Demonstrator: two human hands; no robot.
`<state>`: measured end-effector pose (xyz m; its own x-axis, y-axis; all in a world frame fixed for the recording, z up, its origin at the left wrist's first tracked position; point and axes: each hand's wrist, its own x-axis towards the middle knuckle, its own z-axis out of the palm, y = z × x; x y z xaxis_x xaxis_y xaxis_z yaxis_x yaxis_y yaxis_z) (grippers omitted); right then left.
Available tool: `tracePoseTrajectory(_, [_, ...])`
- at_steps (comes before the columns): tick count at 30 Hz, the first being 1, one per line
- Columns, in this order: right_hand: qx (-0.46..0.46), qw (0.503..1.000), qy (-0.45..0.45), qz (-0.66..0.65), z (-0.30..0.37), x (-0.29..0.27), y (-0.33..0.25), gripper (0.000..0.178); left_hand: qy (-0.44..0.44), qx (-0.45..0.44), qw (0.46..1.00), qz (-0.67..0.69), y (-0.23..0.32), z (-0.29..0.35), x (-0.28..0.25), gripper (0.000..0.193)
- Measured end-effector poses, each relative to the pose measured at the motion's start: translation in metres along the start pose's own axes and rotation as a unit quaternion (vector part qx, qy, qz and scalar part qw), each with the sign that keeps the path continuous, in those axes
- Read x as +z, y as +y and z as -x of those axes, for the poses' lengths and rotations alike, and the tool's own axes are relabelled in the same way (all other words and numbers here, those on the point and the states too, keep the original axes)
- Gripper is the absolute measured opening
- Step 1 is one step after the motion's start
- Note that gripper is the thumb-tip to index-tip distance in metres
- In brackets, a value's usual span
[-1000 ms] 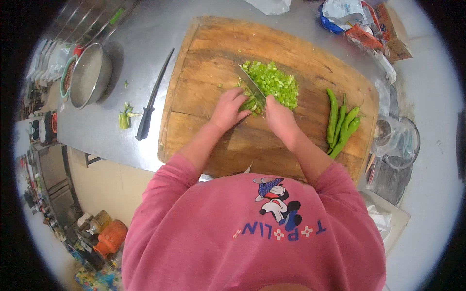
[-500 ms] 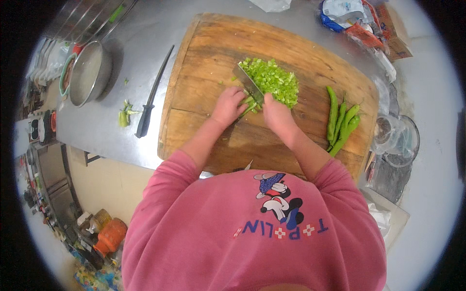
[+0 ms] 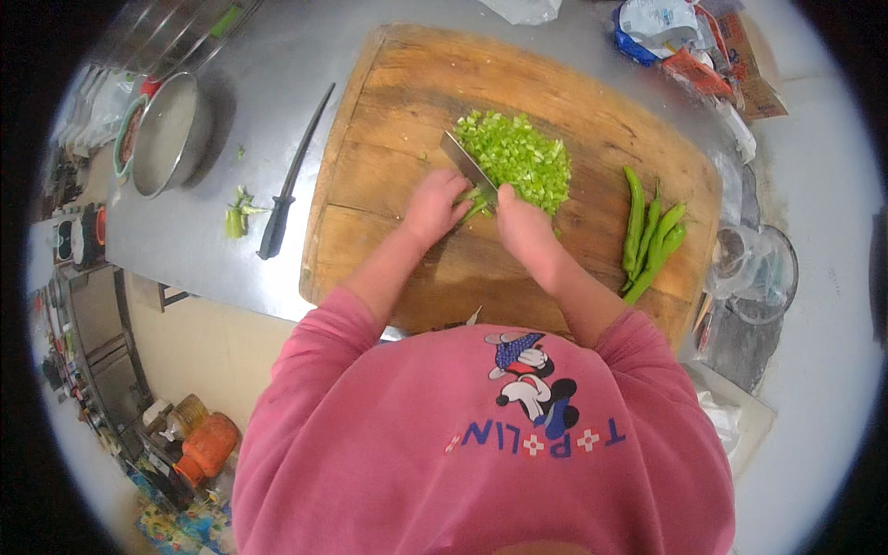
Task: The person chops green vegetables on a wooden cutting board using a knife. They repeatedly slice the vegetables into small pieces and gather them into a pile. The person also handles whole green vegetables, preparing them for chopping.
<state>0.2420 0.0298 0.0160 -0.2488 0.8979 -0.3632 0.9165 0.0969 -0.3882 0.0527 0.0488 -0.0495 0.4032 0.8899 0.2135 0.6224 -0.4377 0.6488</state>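
My right hand (image 3: 525, 220) is closed around the handle of a kitchen knife (image 3: 471, 165), its broad blade slanting up and left over the cutting board. Bunched under my left hand (image 3: 435, 205) are strips of green pepper (image 3: 478, 203), pressed down beside the blade. A heap of diced green pepper (image 3: 518, 159) lies against the blade's far side. Several whole long green peppers (image 3: 655, 236) rest at the right of the wooden cutting board (image 3: 388, 277). My left fingertips are partly hidden by the blade.
A sharpening steel (image 3: 289, 185) lies on the metal table (image 3: 250, 92), left of the board, with pepper trimmings (image 3: 237, 218) beside it. Farther left stands a metal bowl (image 3: 176, 139). Plastic packages (image 3: 659, 28) and a cardboard box (image 3: 754, 69) sit at the far right.
The knife and my right hand have shifted very slightly left. My left hand still holds the pepper strips in nearly the same place.
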Motion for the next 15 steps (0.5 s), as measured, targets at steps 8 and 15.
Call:
tracePoseTrajectory(8, [0.007, 0.997, 0.009, -0.076, 0.003, 0.001, 0.014, 0.015, 0.004, 0.054, 0.998, -0.024, 0.007, 0.013, -0.002, 0.05])
tracePoseTrajectory(15, [0.006, 0.998, 0.054, -0.027, 0.012, -0.022, 0.02, 0.018, 0.07, 0.033, 0.997, -0.012, 0.004, -0.006, 0.019, 0.047])
